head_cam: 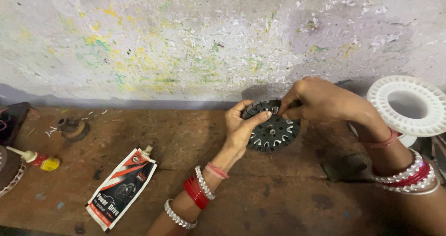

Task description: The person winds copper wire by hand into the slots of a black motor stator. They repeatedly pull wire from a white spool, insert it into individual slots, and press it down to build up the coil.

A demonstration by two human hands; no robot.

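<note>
While left hand (241, 127) grips black slotted disc (272, 127) at its 9 o'clock rim, right hand (320, 99) pinches disc's 12 o'clock edge, fingers (284, 107) narrow. Disc held above brown bench (186, 143), near wall. White spool (409, 106) at 3 o'clock; pouch (121, 187) at 8 o'clock.

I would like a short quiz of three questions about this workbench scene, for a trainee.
1. True or false: the left hand supports the black slotted disc from its left side.
2. Which lies nearest the bench's left edge? A) white spool B) small glue bottle C) printed pouch
3. Fill in: the right hand pinches at the disc's ____ edge.

Key: 1 true; 2 B; 3 upper.
</note>
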